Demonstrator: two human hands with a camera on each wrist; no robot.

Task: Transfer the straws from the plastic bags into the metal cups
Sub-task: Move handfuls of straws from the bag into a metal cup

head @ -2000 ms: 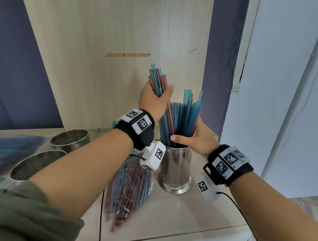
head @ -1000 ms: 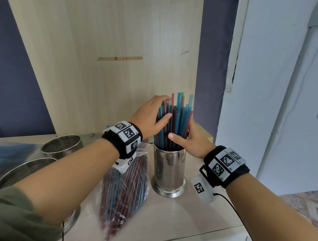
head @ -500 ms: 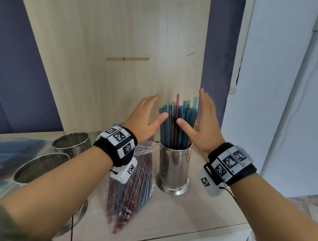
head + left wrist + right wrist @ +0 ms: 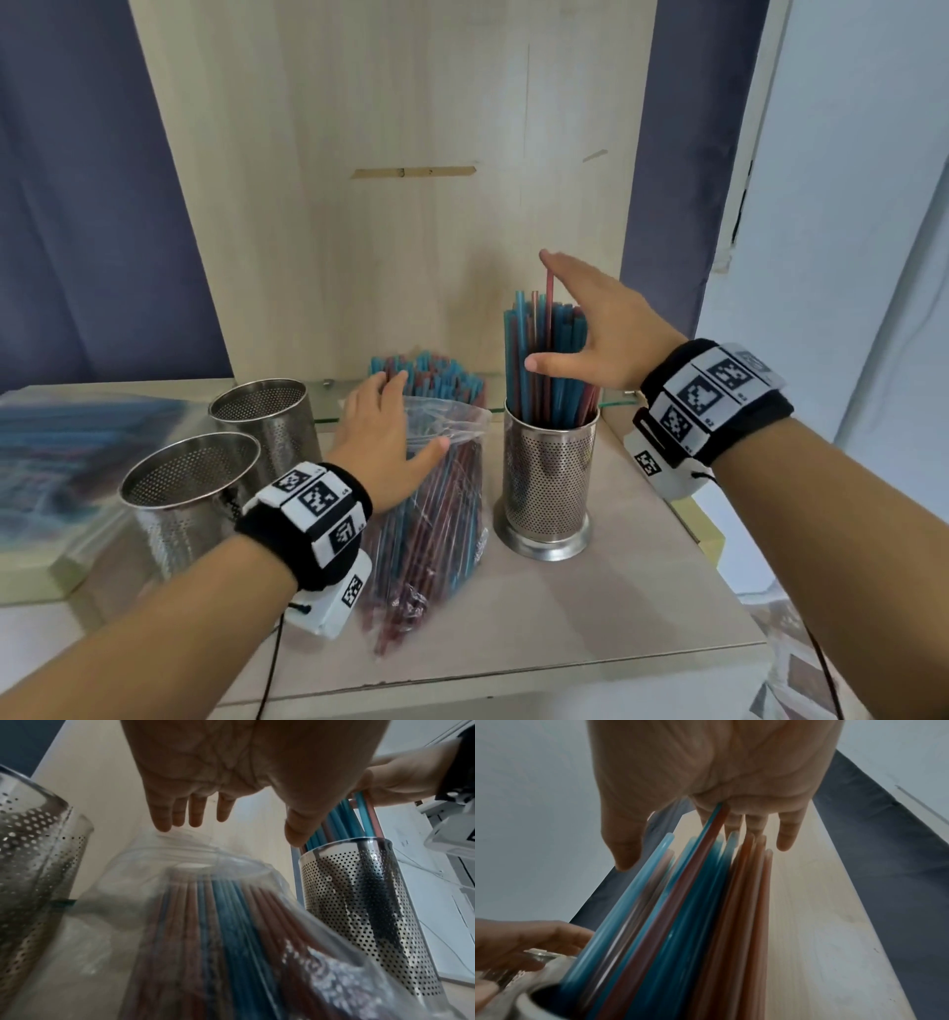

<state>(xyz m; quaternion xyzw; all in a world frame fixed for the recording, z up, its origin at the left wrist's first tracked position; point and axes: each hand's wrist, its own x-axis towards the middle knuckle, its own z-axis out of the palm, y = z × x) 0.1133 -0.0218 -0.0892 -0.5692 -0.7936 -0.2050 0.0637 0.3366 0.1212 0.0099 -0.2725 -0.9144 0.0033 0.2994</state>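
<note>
Left hand point(image 4: 382, 452) now dropped from the filled cup point(image 4: 549, 478) to the plastic bag point(image 4: 436, 519) just left of it, fingers spread, seemingly touching, gripping nothing. Right hand point(image 4: 601, 334) flat against standing straws point(image 4: 544, 354). Next batch likely.

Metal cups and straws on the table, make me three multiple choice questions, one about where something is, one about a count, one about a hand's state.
1. Where does the plastic bag of straws lie?
A. Between the filled metal cup and the empty metal cups
B. Inside a cup
C. Right of the filled cup

2. How many metal cups are in the head view?
A. One
B. Three
C. Five

3. What is the left hand doing?
A. Gripping a cup
B. Fist in the air
C. Open, fingers straight, over the bag's mouth

Answers: 1 A, cups stand on either side of the bag. 2 B, two empty, one filled. 3 C, the left wrist view shows straight fingers holding nothing.
</note>
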